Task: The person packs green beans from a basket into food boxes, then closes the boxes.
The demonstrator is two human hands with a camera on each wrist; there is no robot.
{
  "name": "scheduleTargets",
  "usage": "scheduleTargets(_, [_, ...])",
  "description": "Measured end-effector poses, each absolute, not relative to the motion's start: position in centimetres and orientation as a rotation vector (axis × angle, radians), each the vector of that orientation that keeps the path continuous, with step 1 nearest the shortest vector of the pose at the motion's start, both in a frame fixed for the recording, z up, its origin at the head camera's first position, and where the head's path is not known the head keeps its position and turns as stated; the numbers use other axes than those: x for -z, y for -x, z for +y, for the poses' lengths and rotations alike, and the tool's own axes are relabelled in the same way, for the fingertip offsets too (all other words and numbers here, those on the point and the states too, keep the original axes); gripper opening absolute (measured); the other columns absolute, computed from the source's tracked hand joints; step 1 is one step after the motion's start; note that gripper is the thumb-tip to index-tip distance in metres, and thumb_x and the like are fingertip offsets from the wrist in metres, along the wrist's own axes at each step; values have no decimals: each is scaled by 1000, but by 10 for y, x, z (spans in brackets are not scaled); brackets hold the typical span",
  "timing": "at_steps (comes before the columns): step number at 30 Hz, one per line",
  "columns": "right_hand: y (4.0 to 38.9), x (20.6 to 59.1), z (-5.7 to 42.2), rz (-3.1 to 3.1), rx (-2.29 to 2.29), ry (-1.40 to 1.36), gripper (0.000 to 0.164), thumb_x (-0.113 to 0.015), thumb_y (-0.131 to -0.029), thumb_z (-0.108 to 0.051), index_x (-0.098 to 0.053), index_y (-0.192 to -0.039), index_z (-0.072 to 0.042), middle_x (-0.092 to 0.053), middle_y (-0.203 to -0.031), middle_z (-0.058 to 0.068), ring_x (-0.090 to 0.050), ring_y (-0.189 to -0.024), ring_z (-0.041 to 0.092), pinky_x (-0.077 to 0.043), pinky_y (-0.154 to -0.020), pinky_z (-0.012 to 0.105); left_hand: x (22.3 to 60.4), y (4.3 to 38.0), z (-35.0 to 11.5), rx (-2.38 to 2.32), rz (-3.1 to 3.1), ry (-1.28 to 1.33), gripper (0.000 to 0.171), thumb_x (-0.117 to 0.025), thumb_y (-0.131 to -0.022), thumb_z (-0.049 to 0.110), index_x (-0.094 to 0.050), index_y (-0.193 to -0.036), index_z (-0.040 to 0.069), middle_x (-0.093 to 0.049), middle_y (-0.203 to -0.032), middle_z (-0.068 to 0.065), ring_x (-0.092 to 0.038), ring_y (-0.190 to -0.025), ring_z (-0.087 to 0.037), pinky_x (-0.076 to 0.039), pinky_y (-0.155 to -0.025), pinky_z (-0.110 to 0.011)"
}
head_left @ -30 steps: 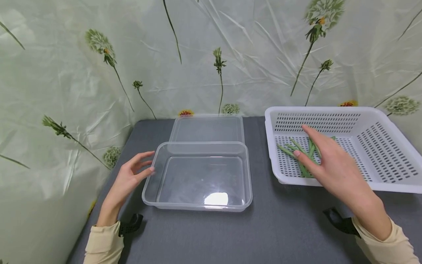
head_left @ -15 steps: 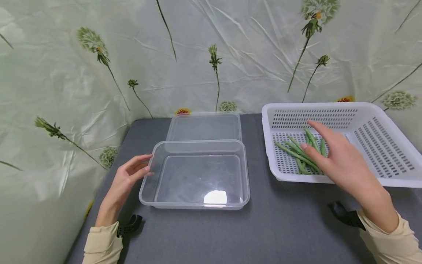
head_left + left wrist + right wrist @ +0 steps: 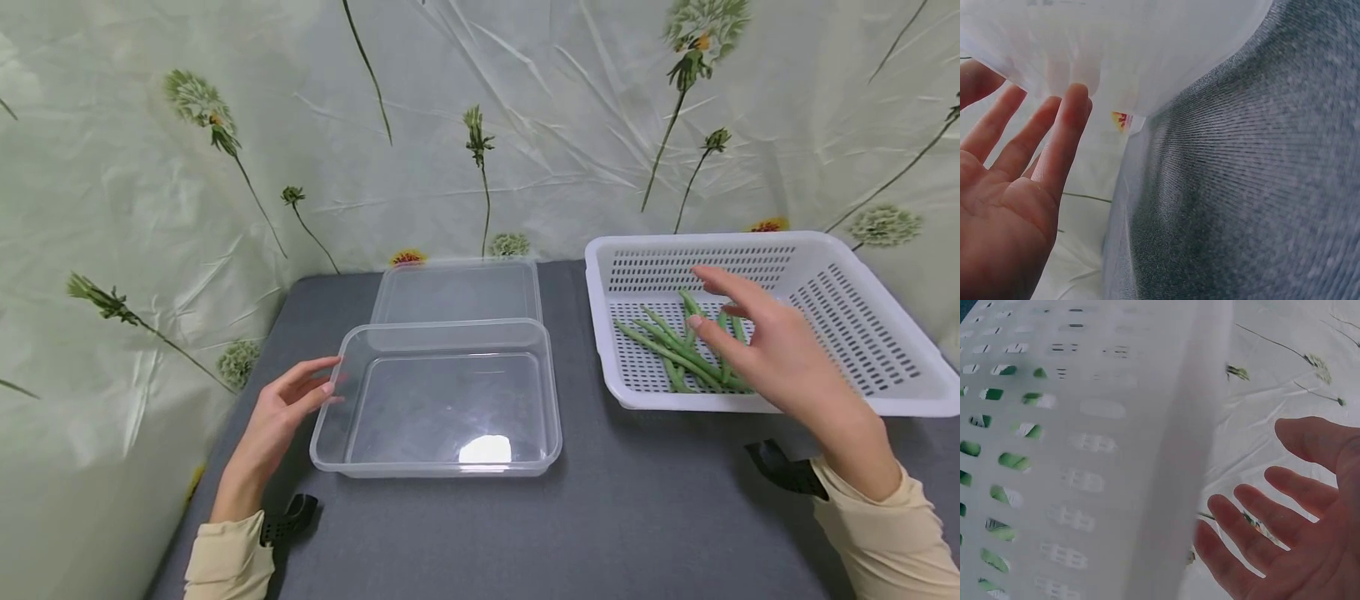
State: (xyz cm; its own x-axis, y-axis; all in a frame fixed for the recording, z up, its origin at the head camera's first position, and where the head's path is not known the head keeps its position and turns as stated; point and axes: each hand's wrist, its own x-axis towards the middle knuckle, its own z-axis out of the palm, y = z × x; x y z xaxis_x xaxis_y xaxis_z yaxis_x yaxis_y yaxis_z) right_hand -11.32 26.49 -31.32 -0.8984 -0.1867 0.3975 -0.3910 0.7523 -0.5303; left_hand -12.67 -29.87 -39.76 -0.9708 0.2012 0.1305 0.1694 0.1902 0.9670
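Note:
Several green beans (image 3: 678,354) lie in a loose pile at the left of a white slotted basket (image 3: 877,407). My right hand (image 3: 787,358) hovers over the basket with its fingers spread and holds nothing; part of the pile is hidden beneath it. In the right wrist view, bits of green show through the slots of the basket wall. A clear plastic container (image 3: 442,408) stands left of the basket with nothing inside. My left hand (image 3: 273,417) is at its left side, fingers extended. In the left wrist view the fingertips (image 3: 1075,100) appear to touch the container's wall.
A clear flat lid (image 3: 457,292) lies behind the container, near the back edge of the grey table (image 3: 480,542). A flower-printed sheet (image 3: 420,183) hangs behind and to the left. The basket's back reaches close to that sheet.
My right hand has drawn slightly rightward relative to the basket, uncovering more of the green beans. The view has shifted a little. My left hand stays beside the container.

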Motion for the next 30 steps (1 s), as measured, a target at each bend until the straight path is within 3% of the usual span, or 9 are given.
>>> scheduleTargets(3, [112, 310, 267, -2606, -939, -404, 60, -69, -94, -13, -47, -148, -22, -56, -135, 18, -58, -109, 40, -43, -87, 17, 398, 127, -299, -1943, 2412, -371, 38, -58, -100, 6, -52, -136, -5, -53, -136, -21, -63, -113, -17, -55, -85, -28])
scheduleTargets(6, [112, 308, 268, -2592, -950, -376, 58, -69, -94, -13, -49, -147, -24, -59, -131, 17, -59, -106, 35, -35, -81, 3, 398, 127, -300, -1949, 2410, -374, 38, -57, -100, 5, -51, -136, -6, -54, -136, -19, -63, -114, -18, -55, -85, -28])
scheduleTargets(12, [112, 306, 272, -2586, -1001, -329, 56, -69, -94, -12, -50, -146, -25, -59, -131, 16, -51, -102, -8, -33, -82, -1, 397, 128, -301, -1944, 2402, -376, 39, -57, -100, 6, -51, -137, -5, -54, -136, -16, -63, -114, -18, -55, -86, -28])
scheduleTargets(14, [111, 306, 273, -2593, -1012, -304, 55, -68, -94, -14, -50, -146, -26, -59, -130, 16, -49, -98, -14, -33, -81, -1, 397, 128, -300, -1936, 2403, -375, 39, -57, -100, 7, -51, -137, -5, -54, -136, -18, -63, -113, -18, -55, -86, -28])
scheduleTargets(17, [109, 305, 274, -2612, -995, -274, 54, -67, -95, -17, -50, -146, -25, -59, -129, 17, -58, -104, 3, -33, -79, -2, 397, 127, -300, -1923, 2410, -354, 39, -58, -100, 8, -51, -137, -4, -54, -135, -21, -64, -112, -17, -55, -86, -28])
scheduleTargets(21, [106, 306, 277, -2633, -964, -246, 53, -66, -96, -19, -49, -147, -21, -58, -131, 19, -58, -109, 33, -30, -77, -3, 397, 125, -299, -1898, 2428, -311, 40, -58, -100, 9, -52, -137, -3, -54, -135, -20, -64, -112, -17, -55, -87, -29])
scheduleTargets(27, [105, 304, 280, -2633, -924, -226, 51, -67, -96, -20, -51, -145, -21, -59, -129, 18, -58, -104, 20, -30, -76, -2, 395, 123, -300, -1884, 2425, -288, 41, -59, -100, 11, -52, -138, -1, -55, -136, -19, -64, -112, -17, -54, -87, -29])
scheduleTargets(30, [105, 303, 280, -2609, -874, -256, 49, -67, -96, -19, -54, -143, -19, -61, -127, 18, -59, -105, 26, -34, -73, 3, 393, 124, -301, -1879, 2409, -294, 42, -59, -100, 12, -52, -139, -1, -55, -137, -15, -64, -113, -17, -54, -87, -29])
